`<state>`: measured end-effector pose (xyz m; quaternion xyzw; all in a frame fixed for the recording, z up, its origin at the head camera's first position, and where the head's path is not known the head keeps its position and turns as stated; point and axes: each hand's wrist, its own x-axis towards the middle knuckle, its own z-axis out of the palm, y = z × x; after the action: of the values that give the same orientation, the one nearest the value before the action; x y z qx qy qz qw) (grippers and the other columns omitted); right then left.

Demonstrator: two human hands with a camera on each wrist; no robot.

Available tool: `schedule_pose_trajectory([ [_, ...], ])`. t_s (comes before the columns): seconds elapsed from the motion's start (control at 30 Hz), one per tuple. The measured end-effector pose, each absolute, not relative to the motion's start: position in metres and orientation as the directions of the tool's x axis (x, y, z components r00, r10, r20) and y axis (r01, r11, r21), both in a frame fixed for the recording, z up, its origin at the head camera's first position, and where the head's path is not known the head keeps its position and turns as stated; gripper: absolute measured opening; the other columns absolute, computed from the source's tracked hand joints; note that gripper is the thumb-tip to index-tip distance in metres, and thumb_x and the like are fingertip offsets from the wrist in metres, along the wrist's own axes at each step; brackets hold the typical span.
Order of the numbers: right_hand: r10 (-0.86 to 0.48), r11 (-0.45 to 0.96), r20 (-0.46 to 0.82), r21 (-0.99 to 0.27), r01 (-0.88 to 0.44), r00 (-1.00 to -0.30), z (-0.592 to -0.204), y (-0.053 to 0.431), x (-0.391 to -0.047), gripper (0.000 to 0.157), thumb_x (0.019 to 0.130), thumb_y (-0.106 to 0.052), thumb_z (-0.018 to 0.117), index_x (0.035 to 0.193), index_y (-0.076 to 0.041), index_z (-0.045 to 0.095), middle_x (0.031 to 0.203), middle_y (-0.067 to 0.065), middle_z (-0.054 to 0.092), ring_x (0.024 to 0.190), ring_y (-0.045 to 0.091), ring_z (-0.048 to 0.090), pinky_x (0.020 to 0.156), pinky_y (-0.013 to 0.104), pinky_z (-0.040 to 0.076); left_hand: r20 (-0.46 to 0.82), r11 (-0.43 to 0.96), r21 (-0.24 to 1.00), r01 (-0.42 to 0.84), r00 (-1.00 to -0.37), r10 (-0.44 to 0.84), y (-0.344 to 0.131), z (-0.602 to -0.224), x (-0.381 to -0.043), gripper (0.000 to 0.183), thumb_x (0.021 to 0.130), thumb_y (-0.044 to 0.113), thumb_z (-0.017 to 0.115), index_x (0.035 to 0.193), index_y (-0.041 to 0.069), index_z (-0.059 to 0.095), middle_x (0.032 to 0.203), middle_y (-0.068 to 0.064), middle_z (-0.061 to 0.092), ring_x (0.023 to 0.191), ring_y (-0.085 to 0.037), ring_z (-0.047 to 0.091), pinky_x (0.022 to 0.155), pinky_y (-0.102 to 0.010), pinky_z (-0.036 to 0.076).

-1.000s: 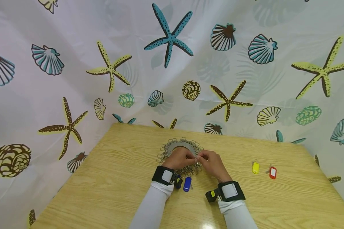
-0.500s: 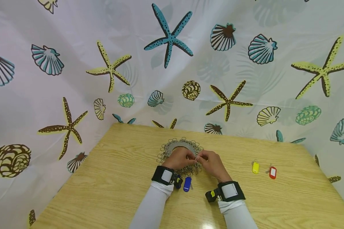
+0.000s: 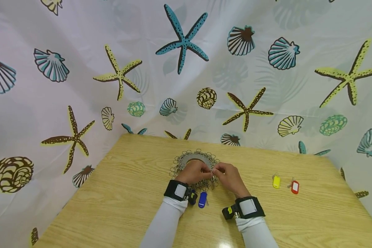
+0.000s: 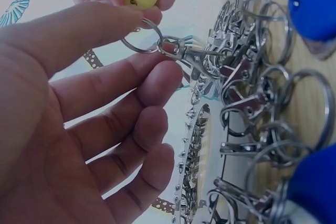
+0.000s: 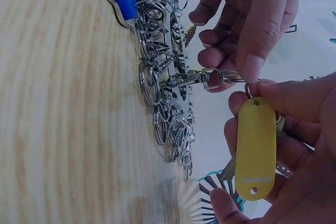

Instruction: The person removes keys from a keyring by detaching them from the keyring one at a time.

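Observation:
My left hand (image 3: 193,172) pinches a metal split ring (image 4: 159,34) between thumb and forefinger. That ring hangs from a swivel clasp (image 5: 186,79) on the rim of a round metal rack (image 3: 204,157) lined with many such clasps and rings. Close against the left fingertips, my right hand (image 3: 230,175) grips a yellow key tag (image 5: 255,148) by its top and small ring. A key (image 5: 229,168) shows behind the tag, partly covered by it. Both hands meet over the rack's right side, and the left one hides part of the rack's middle.
A blue key tag (image 3: 203,199) with a key lies in front of the rack on the wooden table (image 3: 127,213). To the right lie another yellow key tag (image 3: 276,182) and a red key tag (image 3: 295,187). A patterned curtain (image 3: 186,86) stands behind the table.
Hardly anything differs: both hands stay together at the rack's right side, with only slight shifts of the fingertips. The tags on the table have not moved.

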<state>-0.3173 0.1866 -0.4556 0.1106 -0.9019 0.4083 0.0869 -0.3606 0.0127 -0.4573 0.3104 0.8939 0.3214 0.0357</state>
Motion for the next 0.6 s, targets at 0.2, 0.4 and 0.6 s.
schedule_pose_trajectory([
  [0.2, -0.130, 0.640, 0.240, -0.721, -0.266, -0.962, -0.4559, 0.1858, -0.3181, 0.013, 0.093, -0.008, 0.063, 0.084, -0.013, 0.070, 0.087, 0.000, 0.067, 0.088, 0.020, 0.062, 0.078, 0.041, 0.049, 0.145, 0.609, 0.580, 0.542, -0.803, 0.577, 0.0126, -0.4570, -0.3601, 0.013, 0.090, 0.025, 0.070, 0.084, 0.016, 0.076, 0.070, 0.008, 0.063, 0.060, -0.004, 0.050, 0.056, -0.020, 0.041],
  [0.4, -0.143, 0.639, 0.241, -0.718, -0.276, -0.960, -0.4567, 0.1864, -0.3189, 0.013, 0.094, -0.008, 0.063, 0.084, -0.011, 0.071, 0.088, 0.001, 0.068, 0.092, 0.023, 0.063, 0.081, 0.045, 0.049, 0.154, 0.617, 0.568, 0.545, -0.806, 0.571, 0.0129, -0.4577, -0.3607, 0.012, 0.089, 0.024, 0.072, 0.095, 0.015, 0.077, 0.083, 0.007, 0.068, 0.075, -0.005, 0.059, 0.067, -0.021, 0.047],
  [0.6, -0.142, 0.646, 0.252, -0.710, -0.282, -0.957, -0.4570, 0.1864, -0.3194, 0.012, 0.094, -0.009, 0.063, 0.084, -0.011, 0.071, 0.088, 0.001, 0.068, 0.091, 0.023, 0.063, 0.079, 0.044, 0.050, 0.132, 0.592, 0.615, 0.520, -0.809, 0.573, 0.0124, -0.4569, -0.3612, 0.014, 0.091, 0.026, 0.069, 0.094, 0.015, 0.077, 0.078, 0.007, 0.067, 0.066, -0.005, 0.055, 0.059, -0.021, 0.044],
])
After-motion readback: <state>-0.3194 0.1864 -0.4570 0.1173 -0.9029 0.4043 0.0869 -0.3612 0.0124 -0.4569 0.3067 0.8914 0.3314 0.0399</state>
